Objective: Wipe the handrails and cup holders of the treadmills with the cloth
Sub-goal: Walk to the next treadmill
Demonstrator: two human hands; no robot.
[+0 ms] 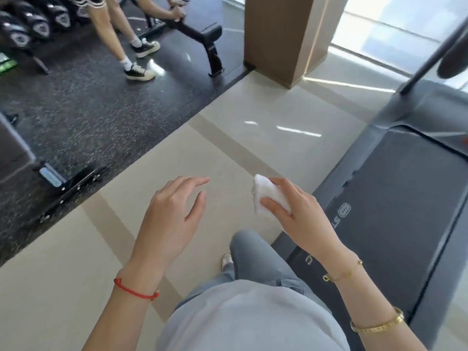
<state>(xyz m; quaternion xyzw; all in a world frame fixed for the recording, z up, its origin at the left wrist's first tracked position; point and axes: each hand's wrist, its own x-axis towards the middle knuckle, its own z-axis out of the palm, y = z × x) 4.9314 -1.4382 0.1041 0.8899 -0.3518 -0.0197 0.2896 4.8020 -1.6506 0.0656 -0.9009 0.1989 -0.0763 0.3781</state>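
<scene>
White and folded, the cloth [269, 196] sits in the right hand [301, 214], pinched between the thumb below and the fingers on top, held in the air above the edge of the floor [253, 138] and the treadmill [405, 198]. The left hand [174, 211] floats beside it with fingers spread and loose, holding nothing. A red string [135, 291] circles the left wrist, and gold bracelets [377, 325] circle the right arm. The treadmill's dark belt lies on the right, with one handrail post [430, 54] rising at the top right. Far on the left, on a dark speckled mat [101, 102], stands a black bench [200, 36] and another person's legs [119, 39].
</scene>
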